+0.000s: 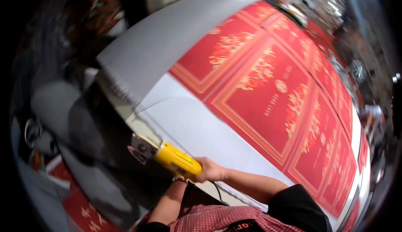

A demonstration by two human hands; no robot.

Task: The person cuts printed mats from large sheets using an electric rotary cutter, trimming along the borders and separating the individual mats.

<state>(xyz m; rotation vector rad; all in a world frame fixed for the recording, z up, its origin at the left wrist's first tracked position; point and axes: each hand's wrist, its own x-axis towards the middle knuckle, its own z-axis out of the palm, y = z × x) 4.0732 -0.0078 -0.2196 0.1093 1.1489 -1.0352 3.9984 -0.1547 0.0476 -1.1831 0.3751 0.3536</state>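
A yellow electric rotary cutter [178,158] is in my right hand [209,170], its fingers wrapped round the rear of the body. The cutter's round metal head [142,149] points left, over the edge of the table. My left forearm [168,204], with a band at the wrist, reaches up under the cutter. The left hand's fingers are hidden behind the tool. White sheet material [197,121] lies beside the cutter, and red printed panels [268,102] with gold floral designs cover the sheet to the right.
A grey sheet [176,26] is folded back over the far side of the table. Grey rolled or draped material [88,173] lies left of the table edge. A dark cord [219,192] hangs near my apron. Red printed scraps [86,211] lie low at the left.
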